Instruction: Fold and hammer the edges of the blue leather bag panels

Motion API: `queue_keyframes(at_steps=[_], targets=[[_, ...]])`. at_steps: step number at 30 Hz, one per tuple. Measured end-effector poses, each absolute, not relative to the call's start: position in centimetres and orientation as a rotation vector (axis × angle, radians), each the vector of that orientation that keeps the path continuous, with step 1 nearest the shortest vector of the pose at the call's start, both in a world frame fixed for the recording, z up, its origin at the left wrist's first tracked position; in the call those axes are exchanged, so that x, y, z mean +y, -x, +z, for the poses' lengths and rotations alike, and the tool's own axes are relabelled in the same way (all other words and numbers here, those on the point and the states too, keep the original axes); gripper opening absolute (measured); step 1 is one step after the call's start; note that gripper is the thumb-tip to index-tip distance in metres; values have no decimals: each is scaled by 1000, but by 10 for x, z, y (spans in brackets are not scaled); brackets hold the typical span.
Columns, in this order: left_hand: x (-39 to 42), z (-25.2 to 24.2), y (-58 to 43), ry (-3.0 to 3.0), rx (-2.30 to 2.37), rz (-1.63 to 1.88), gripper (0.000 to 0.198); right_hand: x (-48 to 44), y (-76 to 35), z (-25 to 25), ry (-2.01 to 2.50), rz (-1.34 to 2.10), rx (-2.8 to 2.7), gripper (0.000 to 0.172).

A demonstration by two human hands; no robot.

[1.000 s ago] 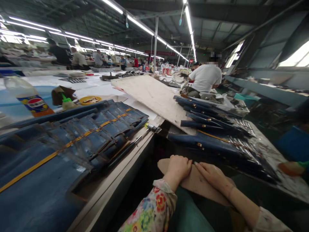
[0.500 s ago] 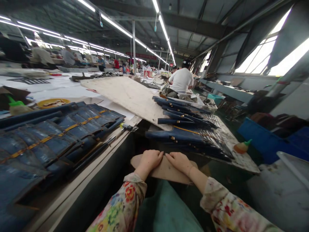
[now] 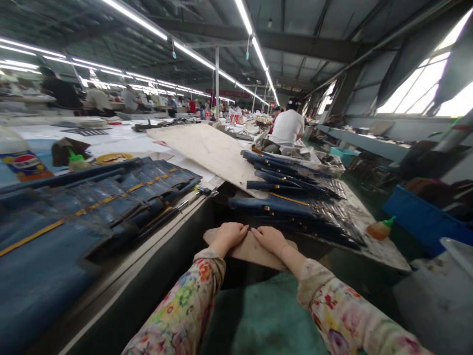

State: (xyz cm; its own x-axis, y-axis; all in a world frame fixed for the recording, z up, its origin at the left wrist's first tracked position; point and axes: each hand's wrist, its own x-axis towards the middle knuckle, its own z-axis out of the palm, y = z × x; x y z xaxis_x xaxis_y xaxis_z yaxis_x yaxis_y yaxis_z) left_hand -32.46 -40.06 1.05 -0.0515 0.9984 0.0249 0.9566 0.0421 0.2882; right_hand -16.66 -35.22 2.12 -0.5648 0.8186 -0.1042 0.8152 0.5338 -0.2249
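Observation:
Both hands grip a flat tan board (image 3: 254,253) with rounded ends, low in front of my body. My left hand (image 3: 229,236) has its fingers curled over the far edge, left of the middle. On the same edge, my right hand (image 3: 272,239) is closed just to the right, the two thumbs nearly meeting. The fingertips are hidden beyond the edge. Just past the hands, a stack of dark blue strap-like pieces (image 3: 281,205) with small brass-coloured fittings lies on a table. More dark blue pieces (image 3: 121,197) overlap in a row on the left table, crossed by a yellow strip.
A large pale board (image 3: 203,148) slants across the tables. A cutter knife (image 3: 203,190) lies on the left table's edge. On the left stand a soda bottle (image 3: 25,160) and a yellow dish (image 3: 114,158); at right, a glue bottle (image 3: 380,229). A person in white (image 3: 288,127) sits ahead.
My view has turned left, so the surroundings sit further right and the soda bottle has come into sight. Both hands keep hold of the tan board, which appears slightly higher.

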Motion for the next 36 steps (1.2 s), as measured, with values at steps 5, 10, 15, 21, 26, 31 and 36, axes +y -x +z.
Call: queue_keyframes(at_steps=[5, 10, 15, 21, 26, 31, 36], targets=[[-403, 13, 319, -2038, 2150, 349, 54, -351, 161, 20, 1422, 369, -2751, 43], [-402, 15, 312, -2063, 2163, 337, 54, -351, 154, 21, 1385, 362, -2747, 45], [-401, 17, 309, -2076, 2171, 321, 53, -351, 150, 22, 1333, 381, -2759, 40], [-397, 23, 306, -2070, 2158, 310, 48, -344, 143, 20, 1179, 480, -2856, 28], [-395, 21, 311, -2009, 2165, 310, 44, -341, 146, 17, 1120, 613, -2891, 23], [-393, 21, 313, -1960, 2170, 294, 43, -339, 149, 18, 1134, 651, -2882, 21], [-390, 27, 304, -1972, 2167, 272, 44, -339, 140, 23, 1109, 576, -2834, 23]])
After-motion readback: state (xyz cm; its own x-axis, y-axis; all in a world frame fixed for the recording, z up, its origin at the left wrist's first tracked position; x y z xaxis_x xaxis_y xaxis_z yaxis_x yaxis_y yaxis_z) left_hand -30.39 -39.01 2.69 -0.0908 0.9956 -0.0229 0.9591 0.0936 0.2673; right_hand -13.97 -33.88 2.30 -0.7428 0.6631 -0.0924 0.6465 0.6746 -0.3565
